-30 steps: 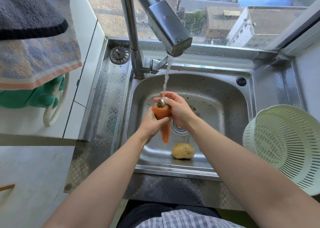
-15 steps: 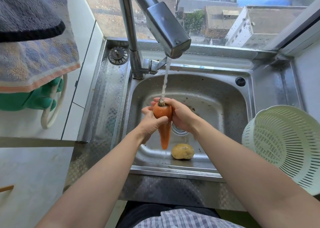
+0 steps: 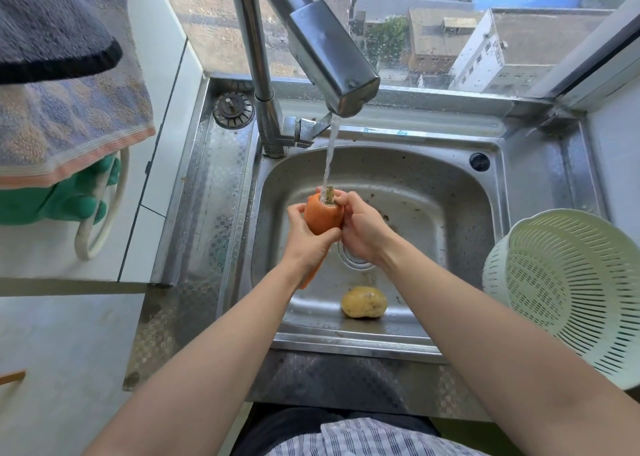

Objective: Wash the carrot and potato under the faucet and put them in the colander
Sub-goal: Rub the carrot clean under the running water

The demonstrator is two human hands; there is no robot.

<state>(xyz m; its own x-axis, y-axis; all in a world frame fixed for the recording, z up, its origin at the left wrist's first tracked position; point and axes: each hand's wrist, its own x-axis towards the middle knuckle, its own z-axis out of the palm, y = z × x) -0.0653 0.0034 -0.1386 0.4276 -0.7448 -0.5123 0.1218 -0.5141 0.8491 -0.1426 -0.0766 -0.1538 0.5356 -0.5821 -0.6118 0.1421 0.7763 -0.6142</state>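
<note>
An orange carrot (image 3: 322,215) stands nearly upright over the steel sink (image 3: 433,192), its stem end under the stream from the faucet (image 3: 332,57). My left hand (image 3: 308,244) wraps the carrot's lower half and hides most of the tip. My right hand (image 3: 360,230) grips the carrot's top from the right, fingers at the stem. A yellow potato (image 3: 363,302) lies alone on the sink floor near the front wall. The pale green colander (image 3: 568,289) stands tilted on the right drainboard, nothing inside it.
A sink strainer plug (image 3: 233,110) lies on the left drainboard. Towels (image 3: 65,109) and a green rubber glove (image 3: 69,196) hang at the left over a white counter. A window runs behind the faucet. The drain (image 3: 353,260) lies below my hands.
The carrot has tilted, its tip swinging left behind my left wrist. My left hand slid down and around its lower half while the right hand stayed at the top.
</note>
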